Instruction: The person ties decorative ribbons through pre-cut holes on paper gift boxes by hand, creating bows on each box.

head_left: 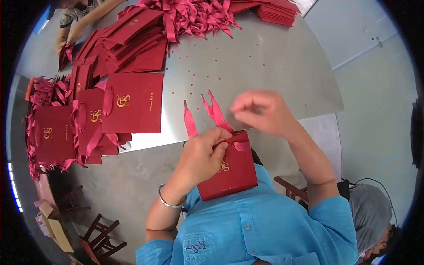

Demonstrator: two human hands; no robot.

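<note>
A small red paper gift bag point(232, 172) with gold lettering is tilted against the front of the blue shirt. My left hand point(205, 152) grips it at the top edge, thumb on the near face. Pink ribbon handles point(215, 113) stick up past my left fingers, their tips loose over the table edge. A short loop of the ribbon shows on the bag's near face. To the right of the bag, apart from it, my right hand point(265, 112) is raised with thumb and fingers drawn together in a pinch. Its fingertips are slightly blurred, so anything between them cannot be made out.
The metal table point(282, 84) carries scattered small red dots. Finished-looking bags point(134, 101) lie on the left, beside flat red stacks point(132, 39). A ribbon pile point(198, 20) is at the back. Another person's arm point(84, 26) reaches in upper left. Wooden stools point(104, 234) stand below.
</note>
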